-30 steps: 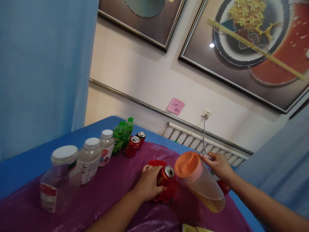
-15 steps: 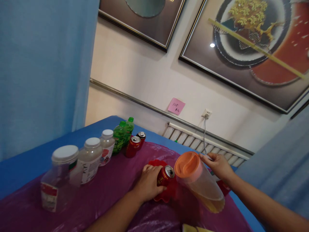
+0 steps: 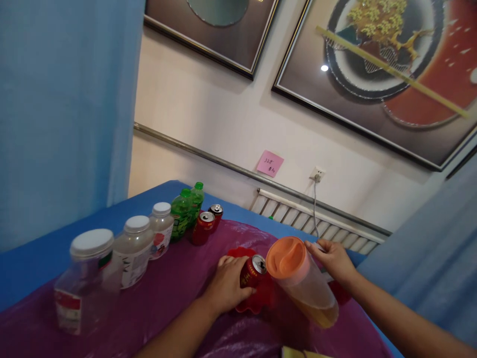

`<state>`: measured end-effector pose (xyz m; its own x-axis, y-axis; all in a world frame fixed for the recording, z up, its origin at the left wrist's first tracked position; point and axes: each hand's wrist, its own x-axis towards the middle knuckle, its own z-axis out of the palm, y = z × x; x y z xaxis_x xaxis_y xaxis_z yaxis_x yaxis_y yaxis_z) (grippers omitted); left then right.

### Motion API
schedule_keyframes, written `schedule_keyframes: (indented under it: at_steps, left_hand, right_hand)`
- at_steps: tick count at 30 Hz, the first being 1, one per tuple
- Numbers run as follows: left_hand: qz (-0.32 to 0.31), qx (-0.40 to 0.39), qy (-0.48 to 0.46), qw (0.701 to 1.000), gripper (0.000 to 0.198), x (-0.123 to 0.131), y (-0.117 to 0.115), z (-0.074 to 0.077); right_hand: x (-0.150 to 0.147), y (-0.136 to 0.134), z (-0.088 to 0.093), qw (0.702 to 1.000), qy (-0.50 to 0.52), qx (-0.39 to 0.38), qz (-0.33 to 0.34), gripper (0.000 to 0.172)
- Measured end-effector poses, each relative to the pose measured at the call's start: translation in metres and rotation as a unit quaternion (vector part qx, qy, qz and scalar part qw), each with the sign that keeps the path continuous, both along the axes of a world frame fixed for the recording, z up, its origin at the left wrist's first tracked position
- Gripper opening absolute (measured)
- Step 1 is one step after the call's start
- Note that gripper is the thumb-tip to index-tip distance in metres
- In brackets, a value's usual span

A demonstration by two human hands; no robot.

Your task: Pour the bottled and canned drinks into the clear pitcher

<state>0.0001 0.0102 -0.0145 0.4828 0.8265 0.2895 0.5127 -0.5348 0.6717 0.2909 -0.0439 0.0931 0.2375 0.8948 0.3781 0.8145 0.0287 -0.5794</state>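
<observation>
My left hand [image 3: 229, 283] is wrapped round a red drink can [image 3: 252, 272], whose opened top leans toward the pitcher. Beneath the can lies a red scalloped dish [image 3: 257, 298]. My right hand [image 3: 331, 258] grips the handle of a clear plastic pitcher [image 3: 313, 293] with an orange lid [image 3: 286, 257]. The pitcher is tilted left, its lid close to the can's top, and some yellowish liquid sits in its lower end. Whether any liquid is flowing between them, I cannot tell.
Along the left stand several clear jars with white lids [image 3: 91, 243], green bottles [image 3: 181, 214] and two more cans [image 3: 203, 227]. Purple plastic sheeting [image 3: 167, 298] covers the blue table [image 3: 149, 206]. Something yellow [image 3: 298, 352] lies at the near edge. A radiator [image 3: 286, 211] is behind.
The view has shifted slightly. Both hands keep their hold on the can and the pitcher, and the pitcher stays tilted at about the same angle.
</observation>
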Motion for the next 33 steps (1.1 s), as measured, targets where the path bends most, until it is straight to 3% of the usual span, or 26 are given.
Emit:
schedule_keyframes:
  at_steps: [3,8,13,15,20,27,33]
  left_hand:
    - [0.008,-0.004,-0.009,1.0,0.073,0.001,0.001,-0.001]
    - [0.054,-0.036,-0.048,0.997,0.074,0.003,0.003,-0.001]
    - [-0.005,-0.135,-0.212,0.968,0.066,0.007,0.005,0.006]
    - [-0.001,-0.154,-0.245,0.957,0.063,0.008,0.006,0.01]
    - [0.036,-0.12,-0.217,0.968,0.061,0.009,0.01,0.013]
    - [0.053,0.008,-0.141,0.989,0.062,0.009,0.02,0.007]
    - [0.089,0.073,-0.126,0.985,0.065,0.009,0.029,0.001]
  right_hand:
    - [0.003,0.001,-0.004,0.998,0.066,-0.009,0.006,0.057]
    - [0.014,0.002,-0.018,0.985,0.168,0.042,-0.019,0.057]
    - [0.027,-0.001,-0.049,0.953,0.27,0.115,-0.072,0.057]
    - [0.03,-0.003,-0.06,0.938,0.307,0.136,-0.08,0.058]
    - [0.037,-0.006,-0.075,0.912,0.37,0.151,-0.089,0.058]
    - [0.044,-0.014,-0.085,0.872,0.433,0.192,-0.121,0.058]
    - [0.046,-0.018,-0.083,0.873,0.424,0.205,-0.126,0.058]
